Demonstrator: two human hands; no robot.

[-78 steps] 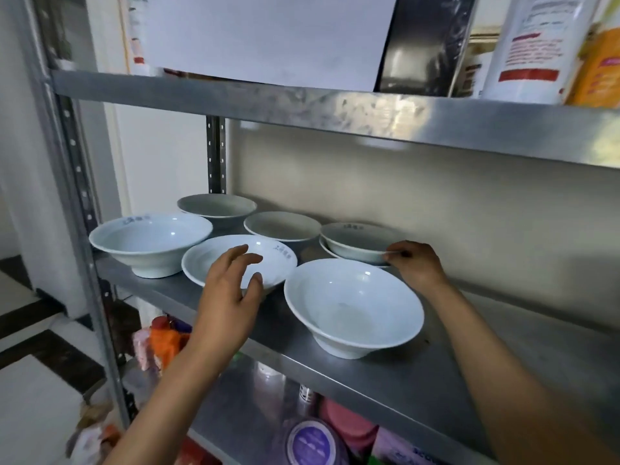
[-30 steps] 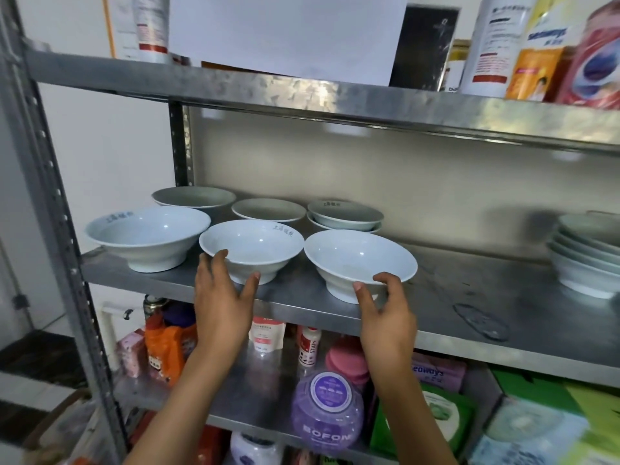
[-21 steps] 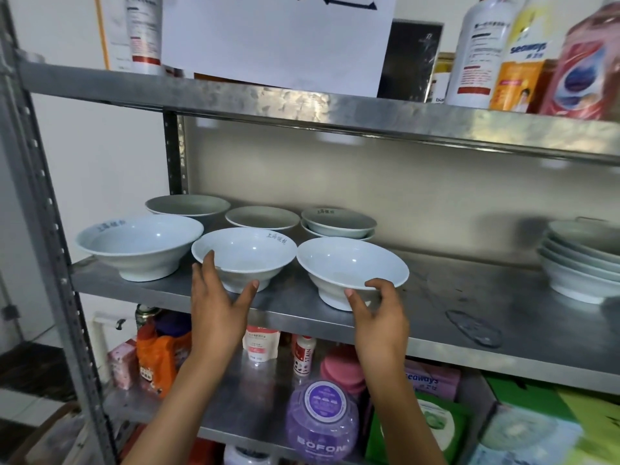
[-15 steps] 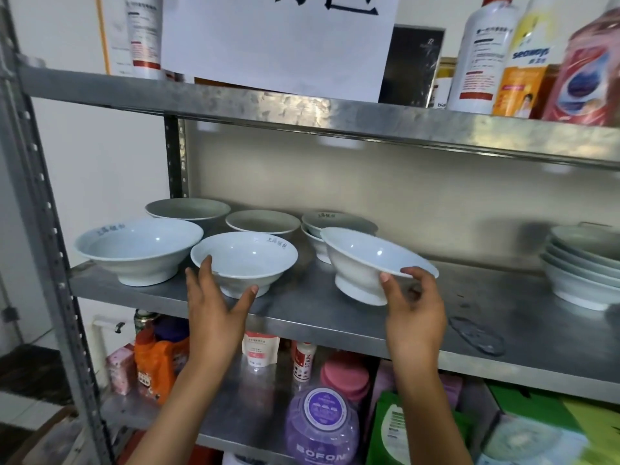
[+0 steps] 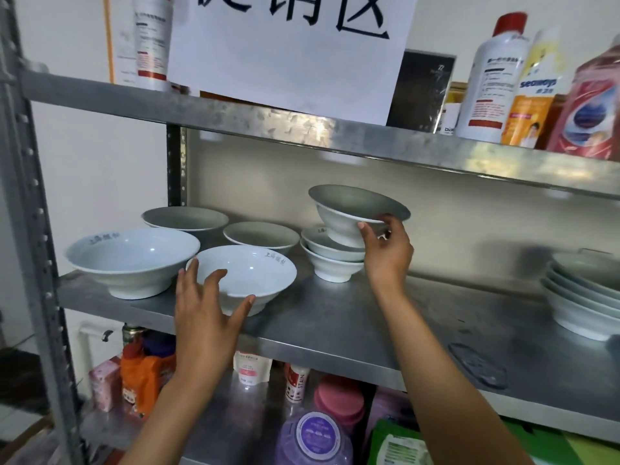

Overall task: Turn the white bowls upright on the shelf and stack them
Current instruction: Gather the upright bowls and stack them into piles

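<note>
A white bowl [image 5: 349, 213] was gripped at its rim by the right hand [image 5: 387, 251], held upright just above a two-bowl stack [image 5: 330, 260] on the shelf [image 5: 369, 323], while the near bowl [image 5: 246, 276] was touched by the left hand's [image 5: 204, 310] spread fingers [image 5: 243, 305].

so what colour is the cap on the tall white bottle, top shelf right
Red; the cap on the white bottle shows clearly in the head view.
</note>
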